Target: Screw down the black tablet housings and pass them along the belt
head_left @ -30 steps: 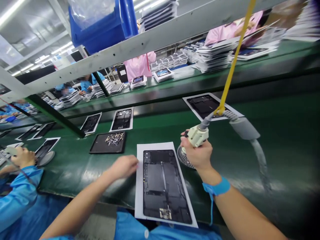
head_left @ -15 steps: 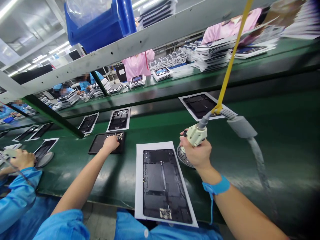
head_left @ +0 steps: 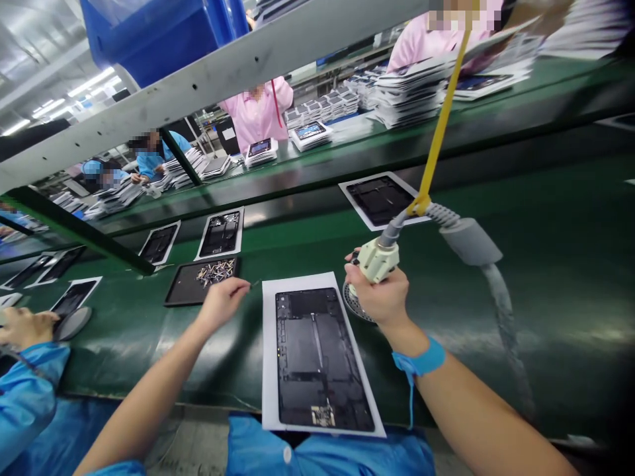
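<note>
My left hand (head_left: 224,305) is between a black tray (head_left: 173,284) and a tablet housing, its thumb and forefinger pinched on a small part (head_left: 254,284) too small to name. A pile of small metal parts (head_left: 215,272) lies in the tray. The open black tablet housing (head_left: 302,344) rests on a white sheet (head_left: 269,370) in front of me. Right of it, my right hand (head_left: 384,297) is wrapped round a cream-coloured handheld tool (head_left: 378,259) with a grey cable, above a round perforated disc (head_left: 354,305) partly hidden by the hand.
More housings on white sheets (head_left: 222,233) lie along the green bench (head_left: 496,317). A yellow strap (head_left: 444,119) hangs down to the tool's cable. A co-worker's hand (head_left: 30,327) is at the far left. A metal beam (head_left: 149,99) with a blue bin (head_left: 153,39) crosses above.
My left hand has left the tray and moved right, toward the housing, with a small part in its fingertips. My right hand still holds the tool. The whole view has shifted slightly.
</note>
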`<action>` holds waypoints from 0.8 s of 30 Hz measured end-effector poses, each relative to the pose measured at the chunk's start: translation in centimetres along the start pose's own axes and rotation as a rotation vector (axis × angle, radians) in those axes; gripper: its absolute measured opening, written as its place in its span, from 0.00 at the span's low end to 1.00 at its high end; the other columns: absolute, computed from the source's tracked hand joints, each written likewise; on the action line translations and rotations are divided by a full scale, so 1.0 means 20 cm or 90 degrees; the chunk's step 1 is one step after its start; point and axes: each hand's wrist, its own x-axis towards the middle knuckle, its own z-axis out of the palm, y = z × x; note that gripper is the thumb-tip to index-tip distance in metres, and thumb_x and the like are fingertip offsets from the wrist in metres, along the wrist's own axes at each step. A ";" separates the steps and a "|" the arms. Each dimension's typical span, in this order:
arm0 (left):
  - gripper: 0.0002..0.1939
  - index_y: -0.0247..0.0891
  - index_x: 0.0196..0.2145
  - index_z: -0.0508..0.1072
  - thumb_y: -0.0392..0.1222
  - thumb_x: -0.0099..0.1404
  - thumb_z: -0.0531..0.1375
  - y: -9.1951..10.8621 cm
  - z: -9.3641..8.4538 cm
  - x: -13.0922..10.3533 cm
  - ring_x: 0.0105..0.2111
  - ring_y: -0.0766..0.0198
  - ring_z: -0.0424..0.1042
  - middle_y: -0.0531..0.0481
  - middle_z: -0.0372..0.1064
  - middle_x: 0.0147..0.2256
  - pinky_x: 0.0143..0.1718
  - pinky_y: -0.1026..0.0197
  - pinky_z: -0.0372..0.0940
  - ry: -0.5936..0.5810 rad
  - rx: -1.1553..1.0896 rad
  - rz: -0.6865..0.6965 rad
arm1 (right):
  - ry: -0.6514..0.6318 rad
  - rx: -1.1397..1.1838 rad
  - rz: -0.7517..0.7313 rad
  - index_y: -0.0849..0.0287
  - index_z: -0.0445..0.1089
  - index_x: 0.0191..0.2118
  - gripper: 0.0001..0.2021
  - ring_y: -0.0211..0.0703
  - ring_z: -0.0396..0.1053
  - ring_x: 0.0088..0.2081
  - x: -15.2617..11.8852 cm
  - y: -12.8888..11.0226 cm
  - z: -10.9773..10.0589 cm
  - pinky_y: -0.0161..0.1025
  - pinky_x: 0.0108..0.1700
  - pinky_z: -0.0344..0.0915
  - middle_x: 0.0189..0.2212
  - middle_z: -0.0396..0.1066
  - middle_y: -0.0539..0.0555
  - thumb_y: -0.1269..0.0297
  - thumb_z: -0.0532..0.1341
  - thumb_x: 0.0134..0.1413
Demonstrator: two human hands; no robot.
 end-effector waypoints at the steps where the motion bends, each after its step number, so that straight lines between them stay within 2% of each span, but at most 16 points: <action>1: 0.11 0.40 0.40 0.79 0.41 0.72 0.56 0.03 0.08 -0.01 0.41 0.60 0.77 0.47 0.79 0.39 0.48 0.58 0.72 -0.008 -0.008 0.028 | 0.001 -0.001 0.000 0.56 0.74 0.43 0.13 0.52 0.81 0.37 0.00 0.00 0.00 0.51 0.44 0.79 0.35 0.81 0.56 0.57 0.69 0.53; 4: 0.12 0.39 0.39 0.77 0.39 0.74 0.53 0.10 0.28 -0.03 0.39 0.61 0.76 0.46 0.76 0.38 0.45 0.59 0.72 -0.010 0.006 0.092 | 0.007 -0.010 0.009 0.56 0.74 0.41 0.12 0.52 0.81 0.36 0.00 -0.01 0.00 0.50 0.44 0.79 0.34 0.81 0.56 0.57 0.69 0.53; 7: 0.13 0.39 0.40 0.76 0.38 0.75 0.51 0.13 0.38 -0.03 0.40 0.61 0.75 0.45 0.73 0.38 0.45 0.60 0.71 0.009 0.061 0.123 | 0.006 -0.011 0.016 0.57 0.74 0.41 0.12 0.52 0.81 0.37 0.00 0.00 -0.01 0.50 0.44 0.78 0.34 0.81 0.56 0.56 0.69 0.53; 12: 0.13 0.39 0.36 0.74 0.35 0.75 0.51 0.16 0.42 -0.02 0.39 0.60 0.73 0.45 0.72 0.37 0.44 0.59 0.70 -0.021 0.193 0.126 | -0.005 -0.004 0.014 0.57 0.74 0.42 0.13 0.52 0.81 0.37 -0.01 0.02 -0.01 0.50 0.44 0.78 0.35 0.81 0.56 0.56 0.69 0.54; 16: 0.12 0.39 0.35 0.74 0.35 0.74 0.52 0.20 0.43 -0.02 0.39 0.60 0.71 0.45 0.72 0.38 0.45 0.59 0.70 -0.054 0.240 0.112 | -0.005 -0.012 0.012 0.56 0.74 0.43 0.13 0.52 0.81 0.38 -0.01 0.00 -0.01 0.51 0.44 0.79 0.36 0.81 0.56 0.56 0.68 0.54; 21: 0.14 0.40 0.39 0.76 0.37 0.76 0.51 0.25 0.44 -0.05 0.42 0.59 0.69 0.44 0.72 0.40 0.46 0.59 0.69 -0.049 0.246 0.087 | -0.001 -0.025 0.015 0.56 0.74 0.43 0.13 0.53 0.81 0.38 -0.01 -0.01 -0.01 0.51 0.44 0.79 0.35 0.81 0.55 0.56 0.69 0.54; 24: 0.13 0.41 0.47 0.77 0.42 0.76 0.53 0.24 0.45 -0.10 0.46 0.55 0.69 0.43 0.71 0.45 0.49 0.54 0.70 -0.025 0.225 0.087 | 0.002 -0.022 0.013 0.56 0.74 0.42 0.13 0.53 0.81 0.38 -0.01 0.00 -0.01 0.51 0.44 0.79 0.35 0.81 0.56 0.56 0.69 0.54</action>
